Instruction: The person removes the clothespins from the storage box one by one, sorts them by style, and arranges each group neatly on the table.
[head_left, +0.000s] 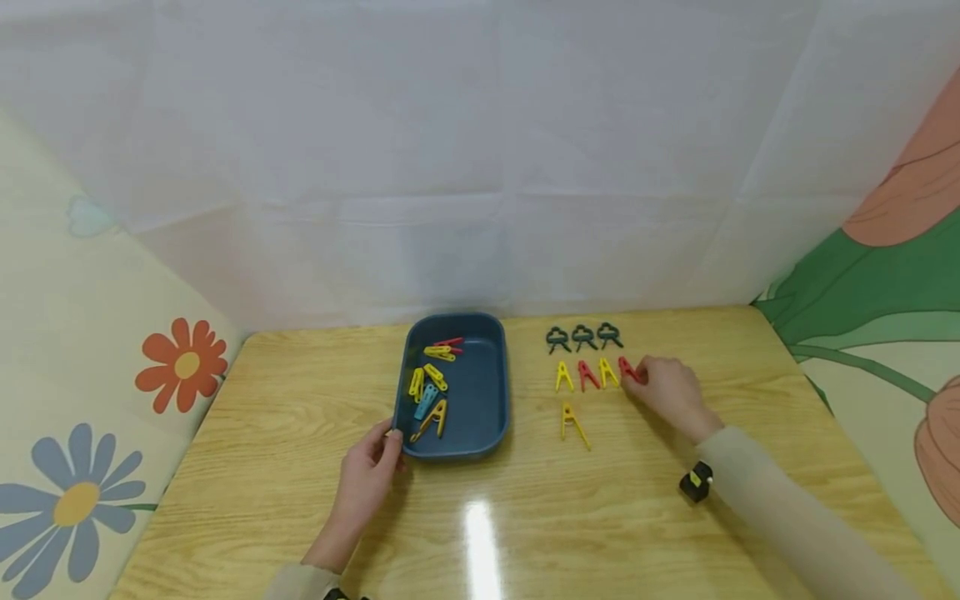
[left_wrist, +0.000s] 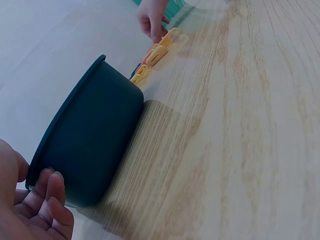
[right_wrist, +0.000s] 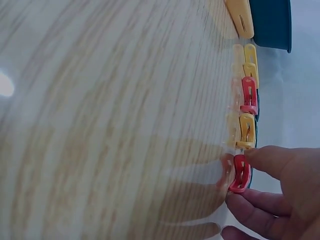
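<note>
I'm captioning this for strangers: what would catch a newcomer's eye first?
Probably the dark blue tray on the wooden table, with colourful clips inside and the left hand holding its near-left corner. Right of it, a row of yellow and red clips stands out, the right hand pinching the red clip at its right end.
</note>
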